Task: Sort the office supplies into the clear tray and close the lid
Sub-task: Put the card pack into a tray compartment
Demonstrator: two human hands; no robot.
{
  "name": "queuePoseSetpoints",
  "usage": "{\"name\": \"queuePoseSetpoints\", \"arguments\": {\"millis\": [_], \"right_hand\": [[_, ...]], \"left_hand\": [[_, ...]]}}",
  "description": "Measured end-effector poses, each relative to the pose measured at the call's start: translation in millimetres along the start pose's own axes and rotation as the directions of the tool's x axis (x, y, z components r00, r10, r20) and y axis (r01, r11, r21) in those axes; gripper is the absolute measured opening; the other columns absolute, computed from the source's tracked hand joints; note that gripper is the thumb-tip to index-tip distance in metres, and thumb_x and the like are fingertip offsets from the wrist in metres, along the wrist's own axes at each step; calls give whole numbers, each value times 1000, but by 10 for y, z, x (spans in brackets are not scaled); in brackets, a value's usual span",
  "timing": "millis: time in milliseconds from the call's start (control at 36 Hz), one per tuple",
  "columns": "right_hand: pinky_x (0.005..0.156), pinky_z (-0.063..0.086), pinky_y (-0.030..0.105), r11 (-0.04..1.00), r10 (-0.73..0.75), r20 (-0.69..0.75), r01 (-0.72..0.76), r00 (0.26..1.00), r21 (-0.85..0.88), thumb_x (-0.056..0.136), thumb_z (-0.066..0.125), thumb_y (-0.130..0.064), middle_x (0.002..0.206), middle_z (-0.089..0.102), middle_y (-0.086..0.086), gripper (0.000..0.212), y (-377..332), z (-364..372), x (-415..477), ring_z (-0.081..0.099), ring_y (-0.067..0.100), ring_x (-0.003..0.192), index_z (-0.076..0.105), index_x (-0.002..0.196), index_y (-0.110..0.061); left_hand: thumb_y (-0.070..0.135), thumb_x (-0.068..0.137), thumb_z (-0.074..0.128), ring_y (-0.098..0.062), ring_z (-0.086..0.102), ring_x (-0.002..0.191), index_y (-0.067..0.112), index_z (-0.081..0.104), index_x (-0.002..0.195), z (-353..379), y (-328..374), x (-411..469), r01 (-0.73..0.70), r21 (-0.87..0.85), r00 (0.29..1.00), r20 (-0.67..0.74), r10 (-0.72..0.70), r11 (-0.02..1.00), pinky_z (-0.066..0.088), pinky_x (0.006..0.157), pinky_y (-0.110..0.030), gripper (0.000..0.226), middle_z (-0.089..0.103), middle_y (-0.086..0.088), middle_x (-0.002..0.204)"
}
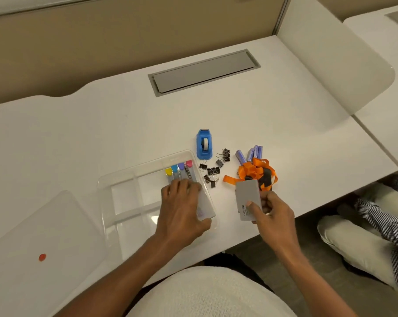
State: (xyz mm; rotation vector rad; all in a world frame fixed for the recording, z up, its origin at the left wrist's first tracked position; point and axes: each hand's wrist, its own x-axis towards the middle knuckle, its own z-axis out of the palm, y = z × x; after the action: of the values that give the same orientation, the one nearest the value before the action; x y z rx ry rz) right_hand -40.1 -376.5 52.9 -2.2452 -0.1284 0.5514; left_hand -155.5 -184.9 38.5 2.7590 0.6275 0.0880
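The clear tray [115, 179] lies open on the white desk, with several colour-capped pens [178, 170] in its right compartment. My left hand [182, 209] rests in that compartment over a grey card [206, 208], fingers on it. My right hand [271, 216] holds another grey card [248, 199] just right of the tray. The clear lid [33, 236], marked by a red dot, lies to the tray's left. Loose on the desk are a blue tape dispenser [203, 145], several black binder clips [214, 170], purple staple boxes [250, 153] and an orange lanyard [255, 171].
A grey cable hatch [202, 73] is set into the desk further back. A white divider panel [330, 65] rises at the right. Another person's legs [364, 229] show beyond the desk's right edge. The desk's front edge runs just under my hands.
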Motion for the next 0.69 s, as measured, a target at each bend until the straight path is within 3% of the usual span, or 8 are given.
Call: {"name": "queuePoseSetpoints", "arguments": {"millis": [139,250,333,528,583,694], "right_hand": [[80,64,38,993,-84,56,88,995,-80,92,71,-37,124,68,-2,35,-140,212,-47,68,16,99,59,123,-26],[80,64,34,991,-102,81,108,991,-76,90,72,-38,122,68,-6,31,-186,323,-103,66,9,88,60,117,-28],[77,65,34,988,-126,95,133,988,-77,91,72,-38,118,70,-7,30,-187,353,-141,68,8,91,61,117,-28],[78,64,34,983,-133,139,149,981,-110,91,71,-37,118,72,-5,29,-141,402,-193,70,10,94,61,116,-26],[80,64,36,984,-125,143,142,982,-113,91,72,-36,119,72,-4,30,-133,420,-196,70,12,96,61,116,-25],[83,63,40,985,-100,152,119,983,-125,91,71,-38,121,71,-2,33,-112,450,-201,71,15,100,60,118,-24]], "left_hand": [[67,60,78,-22,46,117,29,50,125,143,-156,-114,-15,26,993,121,12,1000,43,103,-40,80,54,2,127],[70,56,75,-23,48,111,27,51,122,206,-180,-90,-8,65,994,108,1,998,47,98,-40,83,57,0,122],[73,56,77,-23,51,111,28,52,122,224,-223,-36,-42,90,993,114,32,995,47,97,-40,84,59,0,122],[78,59,78,-27,62,106,21,69,114,282,-237,22,-118,202,981,178,83,972,53,90,-41,80,70,-3,113],[73,62,81,-27,64,105,18,74,107,289,-243,14,-157,216,970,217,109,964,55,88,-41,72,72,-4,111],[44,79,83,-28,61,107,15,72,112,364,-272,-86,-217,212,955,246,163,953,53,89,-40,45,69,-8,118]]}}
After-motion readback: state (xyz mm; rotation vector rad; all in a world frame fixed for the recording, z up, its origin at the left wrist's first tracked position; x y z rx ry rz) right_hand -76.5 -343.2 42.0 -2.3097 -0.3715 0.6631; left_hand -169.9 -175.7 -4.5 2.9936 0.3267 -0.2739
